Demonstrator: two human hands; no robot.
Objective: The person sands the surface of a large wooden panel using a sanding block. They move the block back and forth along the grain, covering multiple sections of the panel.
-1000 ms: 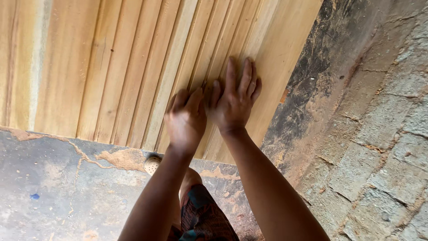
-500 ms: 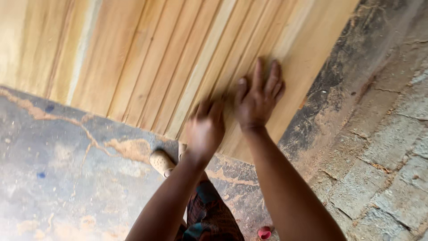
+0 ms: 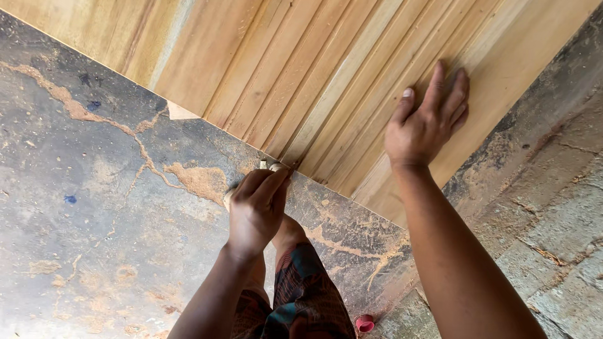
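Several pale wooden planks (image 3: 326, 69) stand side by side, leaning on a wall, their lower ends resting on the concrete floor. My right hand (image 3: 427, 122) lies flat on the planks near the right side, fingers spread and holding nothing. My left hand (image 3: 256, 207) is lower, at the bottom edge of the stack. Its fingers are curled around the lower end of one narrow plank (image 3: 279, 164). My own leg in patterned shorts (image 3: 301, 295) shows below the hands, and the left hand partly hides my foot.
The grey concrete floor (image 3: 94, 207) is cracked and dusted with sawdust. A rough stone block wall (image 3: 553, 207) runs along the right. A small red cap (image 3: 364, 324) lies on the floor by my leg.
My left hand has come off the plank faces and dropped to their bottom edge, fingers now curled. My right hand stays flat on the planks. The view has tilted down, showing more floor.
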